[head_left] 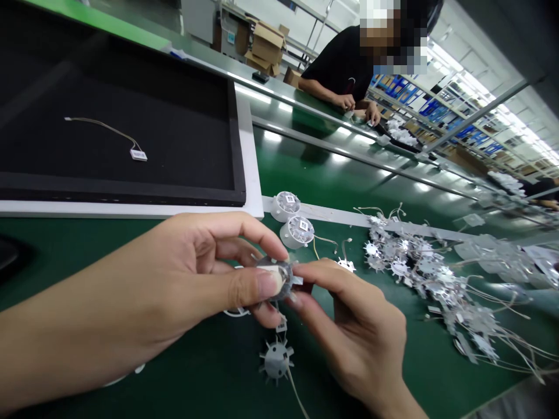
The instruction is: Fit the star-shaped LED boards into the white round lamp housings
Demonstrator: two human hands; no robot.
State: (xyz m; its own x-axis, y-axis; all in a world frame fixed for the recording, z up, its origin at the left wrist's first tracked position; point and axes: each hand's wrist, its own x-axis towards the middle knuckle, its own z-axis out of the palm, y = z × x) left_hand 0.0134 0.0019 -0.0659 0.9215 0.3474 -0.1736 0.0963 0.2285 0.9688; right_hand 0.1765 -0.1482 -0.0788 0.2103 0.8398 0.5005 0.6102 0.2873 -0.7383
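My left hand (187, 273) grips a small round silvery part with tabs (287, 286) between thumb and fingers, a cream-coloured pad showing under the thumb. From the other side, the thumb and forefinger of my right hand (358, 326) pinch its edge near a projecting tab. Just below the hands lies a flat star-shaped metal plate (276, 361) with a wire, and above it a small labelled piece (282, 325). Part of a white ring (237, 312) shows behind my left fingers. Beyond the hands stand two white round cups (297, 240) (286, 214) with silvery tops.
A heap of star-shaped metal plates with wires (419, 267) covers the right of the green table (323, 180). Clear plastic pieces (502, 256) lie beyond it. At left, a black tray (174, 139) holds a wired labelled piece (138, 155). Another person (336, 70) works across the table.
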